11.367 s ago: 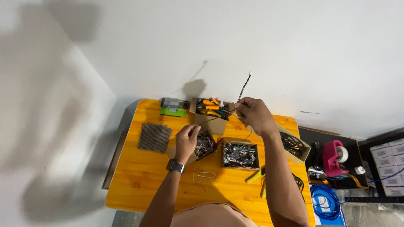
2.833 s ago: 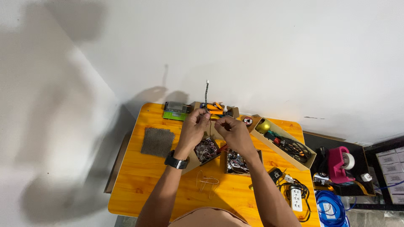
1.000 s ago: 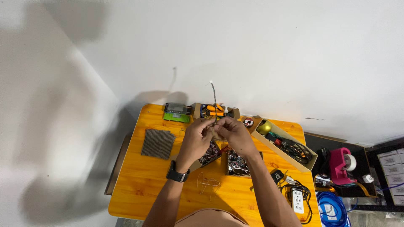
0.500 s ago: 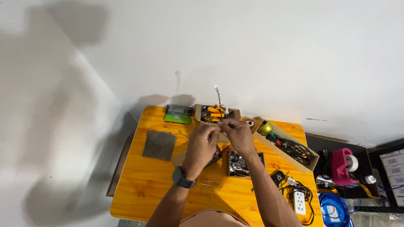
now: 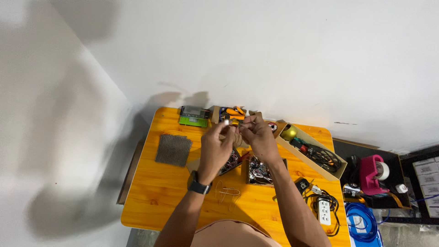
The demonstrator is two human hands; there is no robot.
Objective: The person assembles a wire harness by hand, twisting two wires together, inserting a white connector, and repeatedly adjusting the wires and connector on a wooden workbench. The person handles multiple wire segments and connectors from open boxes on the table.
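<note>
view: single head cam, no second view to overlap
position: above, well back from the wooden table [image 5: 151, 196]
facing: steeply down, tilted toward the white wall [image 5: 283, 55]
framing: whole tabletop visible, forearms enter from bottom edge
right edge: floor clutter beside table

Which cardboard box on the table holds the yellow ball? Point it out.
The long cardboard box at the table's right edge, set at a slant; the yellow ball sits at its far end. The others hold wires or tools.

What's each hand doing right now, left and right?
Left hand: closed, pinching one end of a thin wire.
Right hand: closed on the same wire.
</note>
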